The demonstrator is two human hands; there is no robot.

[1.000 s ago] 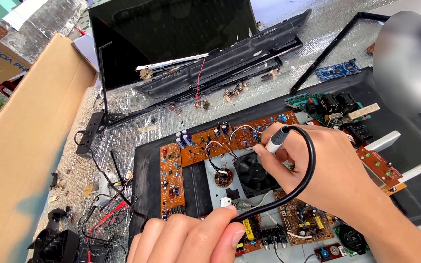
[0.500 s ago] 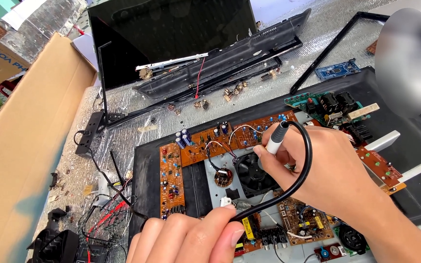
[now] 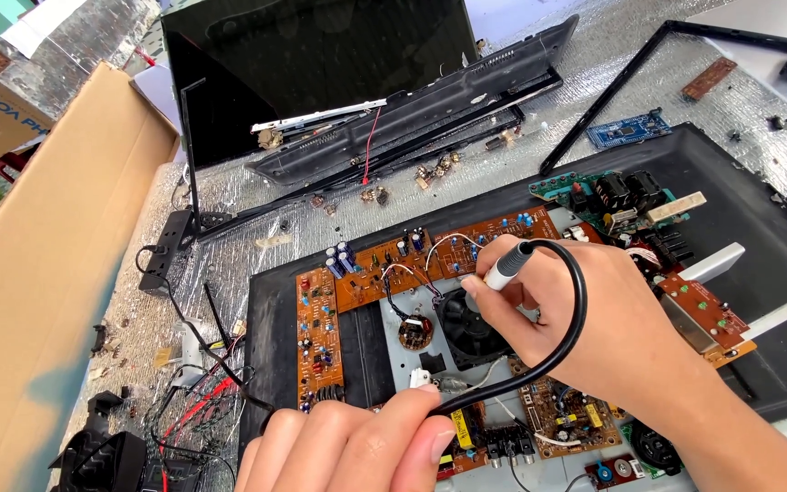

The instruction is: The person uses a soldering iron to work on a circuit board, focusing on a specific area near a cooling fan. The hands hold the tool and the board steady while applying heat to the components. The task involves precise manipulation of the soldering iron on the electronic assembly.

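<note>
My right hand (image 3: 608,319) grips a grey pen-like tool (image 3: 508,266) with a thick black cable (image 3: 565,314) looping back from its top. Its tip points down at the orange circuit board (image 3: 384,269) beside a small black fan (image 3: 468,325). My left hand (image 3: 362,442) rests at the bottom of the view, fingers curled, thumb and fingertips pressing on wires near a small white part (image 3: 419,376) on the metal plate. The boards sit in a black open chassis (image 3: 266,364).
A tall cardboard box (image 3: 47,282) stands at the left. A black screen panel (image 3: 311,64) and a long black casing strip (image 3: 421,118) lie at the back on silver foil. Red and black wires (image 3: 198,401) tangle at lower left. A small blue board (image 3: 628,130) lies at right.
The right hand with the tool stays almost still over the orange board, shifted only slightly. The left hand keeps its place.
</note>
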